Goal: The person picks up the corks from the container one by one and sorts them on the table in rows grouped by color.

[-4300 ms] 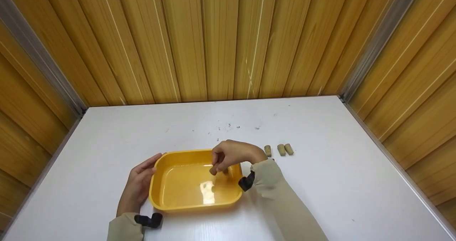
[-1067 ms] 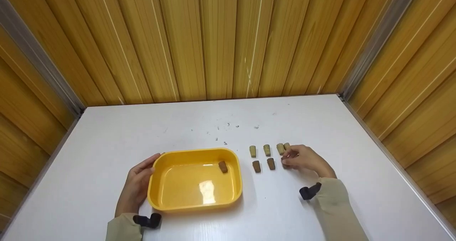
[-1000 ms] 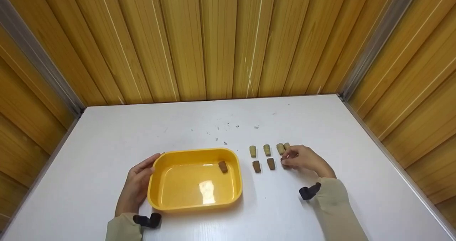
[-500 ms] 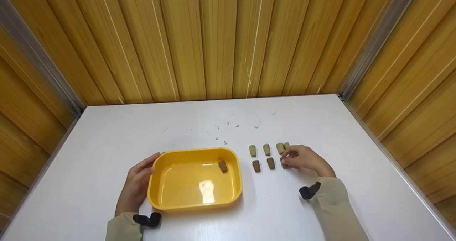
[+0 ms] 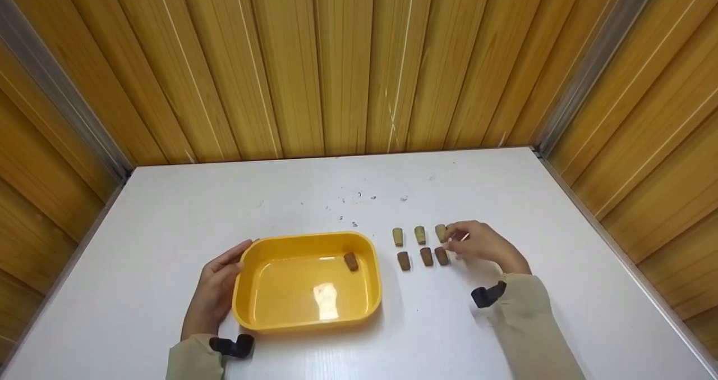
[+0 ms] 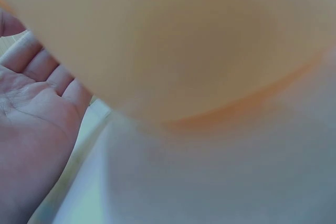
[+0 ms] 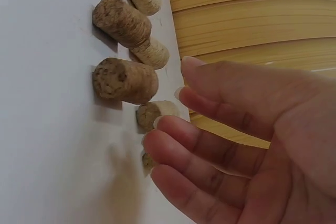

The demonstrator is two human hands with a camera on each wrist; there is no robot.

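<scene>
A yellow tray [image 5: 308,324] sits on the white table, with one brown cork [image 5: 351,261] inside near its right wall. My left hand [image 5: 217,284] rests against the tray's left side. In the left wrist view its palm shows and its fingers look fairly straight, their tips hidden behind the tray. My right hand [image 5: 483,245] hovers beside the rightmost brown cork [image 5: 442,256], fingers parted and holding nothing. Two more brown corks [image 5: 404,261] lie left of that one in a row. Behind them runs a row of several pale corks [image 5: 420,235], the last partly hidden by my fingers.
Wood-patterned panels [image 5: 342,65] close off the table [image 5: 185,211] at the back and both sides. Small dark marks spot the tabletop behind the tray. A black wrist camera [image 5: 488,294] sits on my right wrist and another [image 5: 233,346] on my left.
Over four seconds ago my right hand held a cork inside the tray. Since then three brown corks lie in a row; my fingers have just released the third after shifting it left.
</scene>
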